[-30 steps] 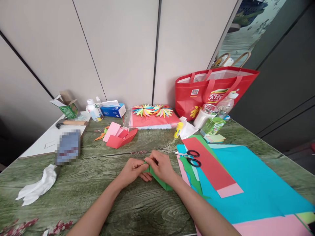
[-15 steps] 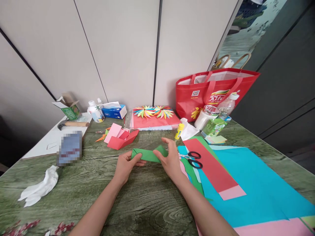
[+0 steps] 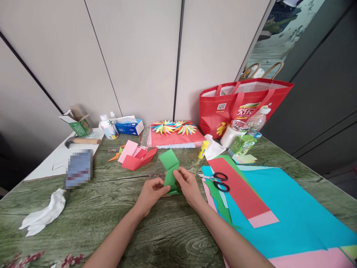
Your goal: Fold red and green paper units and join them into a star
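Between my two hands a folded piece of green paper (image 3: pixel 170 169) stands roughly upright above the table, its top part bent to the left. My left hand (image 3: pixel 153 192) pinches it near the lower edge with the thumb in front. My right hand (image 3: pixel 189 186) grips its right side, thumb pressed on the front face. Fingers behind the paper are partly hidden. Just right of my right hand lie scissors (image 3: pixel 220 181) with black handles. Beyond the hands is a pile of folded pink and red paper pieces (image 3: pixel 138 156).
Large blue sheets (image 3: pixel 292 208) and a red strip (image 3: pixel 240 190) cover the right side. A yellow glue stick (image 3: pixel 203 149) stands behind. Farther back are paper stars (image 3: pixel 164 127), a red bag (image 3: pixel 214 115), and a tissue box (image 3: pixel 129 126). A hammer (image 3: pixel 83 140) and crumpled tissue (image 3: pixel 46 214) lie left.
The green paper has turned from lying sideways to upright, its bent end now at the top. My left hand moved right and slightly down; my right hand lowered and closed on the paper.
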### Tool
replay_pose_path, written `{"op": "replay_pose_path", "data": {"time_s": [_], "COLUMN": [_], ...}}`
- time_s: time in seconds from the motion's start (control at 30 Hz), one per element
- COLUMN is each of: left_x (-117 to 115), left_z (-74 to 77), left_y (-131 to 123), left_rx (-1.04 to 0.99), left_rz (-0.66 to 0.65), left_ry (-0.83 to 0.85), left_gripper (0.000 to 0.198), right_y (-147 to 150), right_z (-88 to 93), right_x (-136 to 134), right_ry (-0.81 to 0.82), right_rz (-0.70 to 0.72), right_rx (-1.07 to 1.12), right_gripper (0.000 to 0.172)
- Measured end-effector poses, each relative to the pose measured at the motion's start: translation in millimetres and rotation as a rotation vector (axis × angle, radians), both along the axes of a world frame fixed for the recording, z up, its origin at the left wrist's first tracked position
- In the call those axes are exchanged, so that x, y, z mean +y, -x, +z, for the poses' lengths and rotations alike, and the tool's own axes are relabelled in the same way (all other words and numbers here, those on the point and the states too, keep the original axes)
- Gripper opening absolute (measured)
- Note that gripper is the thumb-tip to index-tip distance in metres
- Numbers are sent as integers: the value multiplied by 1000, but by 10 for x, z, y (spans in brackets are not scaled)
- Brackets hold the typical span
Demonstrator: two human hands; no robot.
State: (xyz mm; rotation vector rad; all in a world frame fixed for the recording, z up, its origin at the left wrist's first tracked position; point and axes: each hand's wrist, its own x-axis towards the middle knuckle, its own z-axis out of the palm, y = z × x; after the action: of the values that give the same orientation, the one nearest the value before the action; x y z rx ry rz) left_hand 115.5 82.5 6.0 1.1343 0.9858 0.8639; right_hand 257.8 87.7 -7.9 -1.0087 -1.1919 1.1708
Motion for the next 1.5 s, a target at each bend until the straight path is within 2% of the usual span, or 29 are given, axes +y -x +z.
{"op": "replay_pose_path", "data": {"time_s": [0.13,0.33,0.4,0.53,0.6,0.67,0.77,0.87,0.97,1.07,1.13,1.27,1.33,1.4,1.5], "left_x": [-25,-22,-5,60,90,106,104,81,54,42,49,73,72,60,36], "left_z": [-56,-31,-7,41,59,68,56,4,-70,-103,-86,-26,-25,-51,-122], "left_y": [-17,-38,-29,49,94,121,120,99,88,81,75,70,74,83,106], "left_rx": [10,135,129,18,-25,-35,-3,75,184,221,173,68,96,197,377], "left_rz": [-104,-132,-59,197,257,262,276,342,366,335,327,266,231,235,260], "left_ry": [52,13,-23,-133,-149,-145,-159,-246,-386,-465,-412,-176,-162,-251,-520], "left_gripper": [26,28,31,47,52,53,49,35,18,10,12,36,34,25,19], "right_y": [2,-13,-28,-51,-53,-51,-46,-40,-33,-28,-26,-23,-22,-18,-5], "right_z": [12,-6,2,48,66,67,35,-23,-74,-89,-75,-15,2,0,-30], "right_x": [1,22,19,-2,-10,-13,-10,-4,2,-2,-11,-31,-36,-38,-43], "right_ry": [54,31,4,56,90,68,-34,-116,-136,-129,-127,-143,-156,-163,-158], "right_rz": [78,33,59,184,253,271,197,114,68,26,-3,1,30,32,-10], "right_rx": [65,-48,-86,-97,-108,-155,-304,-468,-554,-580,-583,-560,-550,-555,-579], "right_gripper": [21,22,22,23,23,22,18,16,21,26,26,24,25,27,28]}}
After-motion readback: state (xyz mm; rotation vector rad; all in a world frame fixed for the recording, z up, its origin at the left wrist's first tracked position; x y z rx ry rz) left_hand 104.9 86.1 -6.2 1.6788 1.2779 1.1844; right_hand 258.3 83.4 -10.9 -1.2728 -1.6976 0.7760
